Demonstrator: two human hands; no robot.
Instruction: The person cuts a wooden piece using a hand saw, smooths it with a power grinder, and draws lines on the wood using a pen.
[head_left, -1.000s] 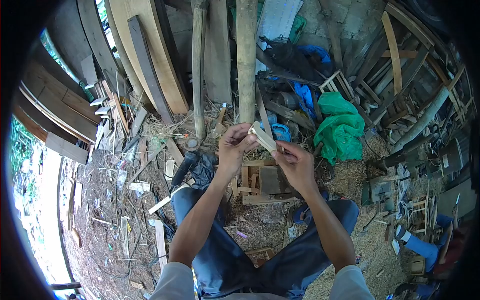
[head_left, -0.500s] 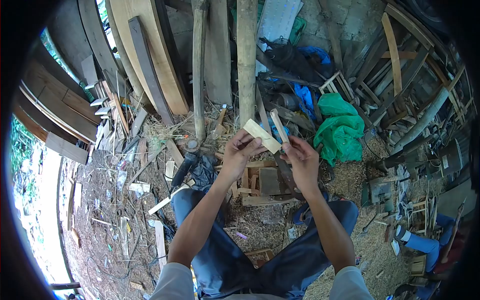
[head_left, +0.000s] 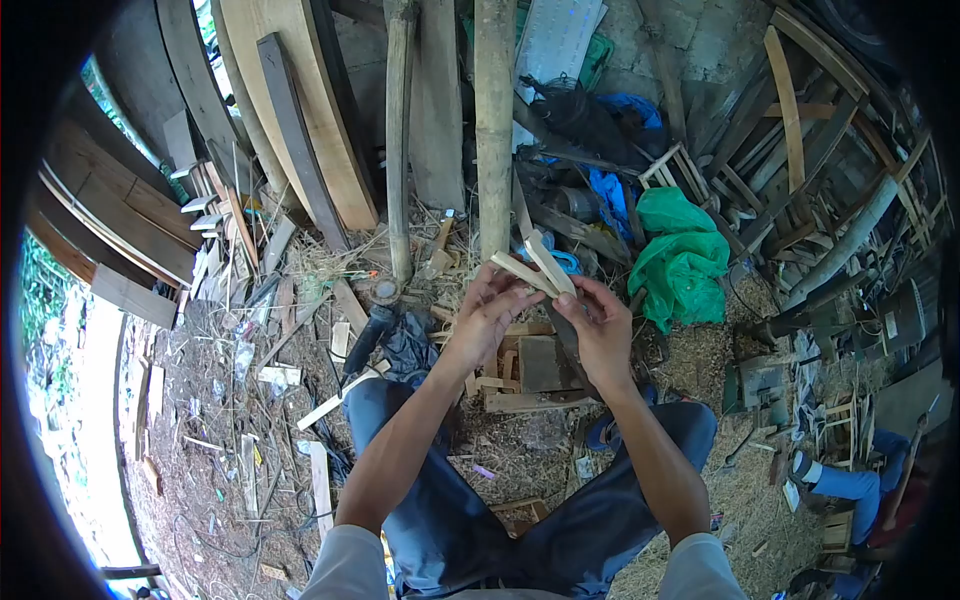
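Note:
My left hand [head_left: 492, 312] pinches a short pale wooden strip [head_left: 518, 270], turned so that a narrow side shows. A second light wooden piece [head_left: 548, 265] is gripped between the thumb and fingers of my right hand [head_left: 597, 322]. The two pieces lean together in a V, their lower ends close at my fingertips; whether they touch there I cannot tell. Below the hands, between my knees, sits a dark wooden block [head_left: 545, 363] with small wood offcuts beside it.
A green plastic bag [head_left: 678, 258] lies to the right. Upright poles [head_left: 494, 130] and leaning planks [head_left: 290, 110] stand ahead. A black power tool [head_left: 372, 335] rests by my left knee. Shavings and scraps cover the ground. Another person's leg [head_left: 840, 487] shows at far right.
My left hand has turned its strip from broad face to narrow side. The right hand's piece has tilted and come lower, closer against the other.

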